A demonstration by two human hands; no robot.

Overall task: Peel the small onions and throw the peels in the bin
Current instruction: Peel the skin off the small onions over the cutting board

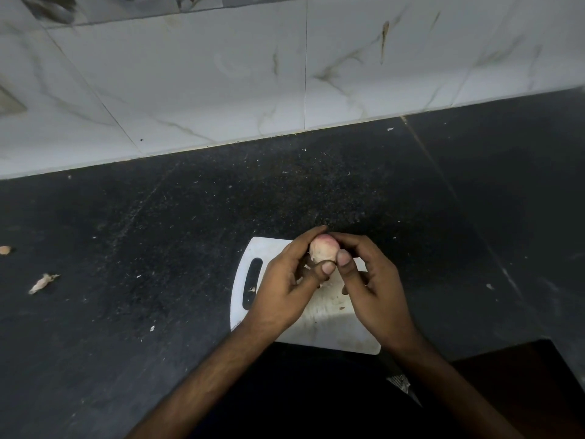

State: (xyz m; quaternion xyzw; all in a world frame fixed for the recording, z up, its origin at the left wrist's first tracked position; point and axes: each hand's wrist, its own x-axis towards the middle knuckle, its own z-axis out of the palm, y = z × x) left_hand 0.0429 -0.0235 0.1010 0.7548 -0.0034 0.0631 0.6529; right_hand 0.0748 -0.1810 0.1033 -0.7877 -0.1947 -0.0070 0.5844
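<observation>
onion (323, 248) pinched between left hand (285, 289) and right hand (373, 286) — underside hidden — above cutting board (329, 327).

Two bare forearms, left hand (285, 289), right hand (370, 280), seemingly no sleeves

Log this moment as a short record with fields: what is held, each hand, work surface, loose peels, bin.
held: small onion, pale with a pinkish top, raised above the board
left hand: grip closed on the onion, thumb at its lower side
right hand: fingertips on the onion's top, thumb at its base
surface: white cutting board on dark countertop
loose peels: two scraps at far left of counter
bin: not in view
</observation>
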